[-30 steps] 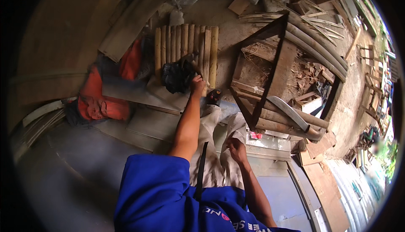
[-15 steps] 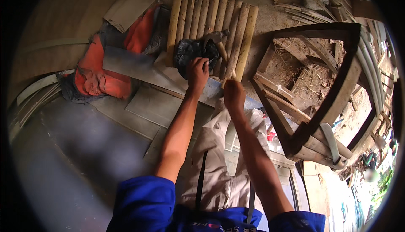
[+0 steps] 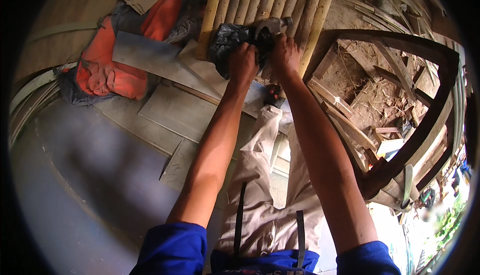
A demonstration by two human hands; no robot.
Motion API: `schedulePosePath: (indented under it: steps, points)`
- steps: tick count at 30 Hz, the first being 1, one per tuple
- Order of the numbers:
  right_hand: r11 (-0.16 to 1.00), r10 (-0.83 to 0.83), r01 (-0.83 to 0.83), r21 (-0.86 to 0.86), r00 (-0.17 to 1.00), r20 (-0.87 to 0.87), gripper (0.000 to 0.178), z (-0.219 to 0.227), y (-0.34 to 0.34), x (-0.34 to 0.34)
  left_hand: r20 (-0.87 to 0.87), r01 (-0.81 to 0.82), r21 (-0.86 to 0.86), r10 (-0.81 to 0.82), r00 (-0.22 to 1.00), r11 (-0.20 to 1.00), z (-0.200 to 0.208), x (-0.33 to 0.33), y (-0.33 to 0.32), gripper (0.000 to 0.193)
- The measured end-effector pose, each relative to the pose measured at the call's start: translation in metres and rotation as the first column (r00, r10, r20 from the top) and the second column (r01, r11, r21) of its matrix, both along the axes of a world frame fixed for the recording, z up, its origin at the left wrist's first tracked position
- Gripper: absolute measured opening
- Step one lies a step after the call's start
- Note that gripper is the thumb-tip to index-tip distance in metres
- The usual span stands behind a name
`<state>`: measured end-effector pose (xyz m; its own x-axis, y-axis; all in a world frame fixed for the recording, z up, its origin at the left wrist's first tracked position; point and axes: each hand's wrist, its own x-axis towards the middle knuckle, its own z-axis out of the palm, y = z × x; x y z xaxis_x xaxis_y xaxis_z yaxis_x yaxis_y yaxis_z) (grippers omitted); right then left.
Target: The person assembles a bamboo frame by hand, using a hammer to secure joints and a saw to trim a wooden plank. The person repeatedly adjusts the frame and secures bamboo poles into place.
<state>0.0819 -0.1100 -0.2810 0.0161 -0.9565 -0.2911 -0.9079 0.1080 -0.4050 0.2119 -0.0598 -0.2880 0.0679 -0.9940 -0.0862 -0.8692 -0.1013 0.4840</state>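
Both hands (image 3: 243, 65) at bag (image 3: 226, 45), right (image 3: 286, 59) newly arrived

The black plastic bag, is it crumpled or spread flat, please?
Crumpled: the black plastic bag shows many creases and bunched folds at the left hand. Whether it holds anything, I cannot tell.

Narrow gap between left hand (image 3: 243, 65) and right hand (image 3: 286, 60), black bag (image 3: 227, 42) crowding it. Hammer head (image 3: 274, 25) blocks way just beyond right hand. Open air above grey boards (image 3: 167, 112), left. Wooden frame (image 3: 392, 168) bars right side. Under bag: hidden, perhaps tight.
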Motion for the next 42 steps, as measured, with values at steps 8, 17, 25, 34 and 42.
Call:
schedulePosePath:
  steps: [8,17,25,34,42]
  points:
    - [0.971,-0.043,0.010,0.237,0.990,0.132,0.036,0.010,-0.020,-0.002,-0.183,-0.014,0.117,0.036,0.983,0.993,0.049,0.026,0.002,0.012]
    - [0.987,0.016,0.085,-0.133,0.785,0.620,0.017,0.022,-0.034,0.019,-0.414,-0.266,0.223,0.338,0.845,0.938,0.084,0.040,0.013,0.014]
    - [0.976,-0.219,0.173,0.135,0.820,0.528,0.035,0.109,0.002,0.002,-0.481,-0.328,0.302,0.440,0.758,0.895,0.108,0.042,0.022,0.027]
    - [0.875,-0.483,0.308,0.375,0.612,0.626,0.033,0.307,0.124,-0.105,-0.707,-0.161,0.334,0.360,0.609,0.929,0.212,0.024,0.011,0.014]
    - [0.789,-0.576,0.499,0.360,0.397,0.714,0.031,0.449,0.202,-0.216,-0.621,-0.120,0.348,0.325,0.714,0.930,0.260,-0.027,0.002,0.023]
